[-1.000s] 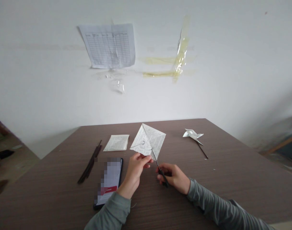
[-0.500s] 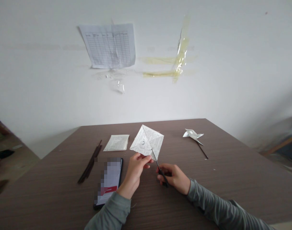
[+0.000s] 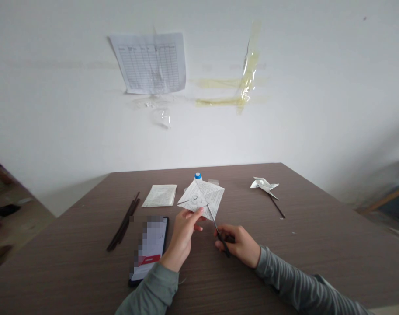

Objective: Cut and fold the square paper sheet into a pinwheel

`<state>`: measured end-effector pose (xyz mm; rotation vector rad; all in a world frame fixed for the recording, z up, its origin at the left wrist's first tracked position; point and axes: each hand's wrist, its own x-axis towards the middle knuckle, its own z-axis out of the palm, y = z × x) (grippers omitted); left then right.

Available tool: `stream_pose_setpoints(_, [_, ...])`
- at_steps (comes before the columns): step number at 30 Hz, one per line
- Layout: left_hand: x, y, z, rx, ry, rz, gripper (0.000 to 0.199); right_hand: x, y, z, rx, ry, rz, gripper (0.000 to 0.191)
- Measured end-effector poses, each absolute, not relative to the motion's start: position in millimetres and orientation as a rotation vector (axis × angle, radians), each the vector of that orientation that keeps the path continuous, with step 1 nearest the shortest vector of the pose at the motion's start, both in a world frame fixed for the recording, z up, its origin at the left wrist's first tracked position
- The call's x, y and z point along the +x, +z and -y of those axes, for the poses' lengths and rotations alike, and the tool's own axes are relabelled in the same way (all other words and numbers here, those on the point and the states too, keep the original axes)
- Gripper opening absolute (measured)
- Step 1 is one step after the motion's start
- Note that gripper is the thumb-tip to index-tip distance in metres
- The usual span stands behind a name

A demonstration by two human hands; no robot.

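Observation:
My left hand (image 3: 186,225) pinches the near edge of a printed square sheet of paper (image 3: 209,192) between thumb and fingers, holding it above the table. Crease lines or slits run from its corners towards the centre. In my right hand (image 3: 237,243) is a pair of dark scissors (image 3: 220,237), the fingers wrapped round the handles. The blades reach in at the paper's near right corner, their tips close to its centre. Behind the sheet a white bottle with a blue cap (image 3: 198,176) shows in part; its lower body is hidden.
A stack of printed paper squares (image 3: 160,195) lies left of the sheet. Thin dark sticks (image 3: 123,224) and a phone (image 3: 149,251) are at the left. A paper pinwheel on a stick (image 3: 265,186) lies at the right. The white wall borders the table's (image 3: 304,262) far edge.
The sheet's far corner has dipped and the paper lies flatter, so the blue-capped bottle behind it now shows. The left fingers have shifted slightly; the scissors hardly moved.

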<state>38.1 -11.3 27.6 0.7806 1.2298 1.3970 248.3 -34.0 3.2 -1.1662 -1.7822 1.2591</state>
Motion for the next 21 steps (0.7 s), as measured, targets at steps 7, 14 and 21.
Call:
stream_pose_setpoints(7, [37.0, 23.0, 9.1, 0.834, 1.404, -1.244, 0.029, 249.9, 2.3, 32.7, -1.202, 1.169, 1.819, 0.033])
stream_pose_setpoints(14, [34.5, 16.8, 8.9, 0.945, 1.493, -1.233, 0.039, 247.6, 0.9, 33.4, -1.147, 1.319, 1.737, 0.051])
stream_pose_setpoints(21, [35.5, 14.1, 8.6, 0.954, 1.5, -1.214, 0.049, 245.7, 5.1, 35.1, -1.135, 1.386, 1.685, 0.066])
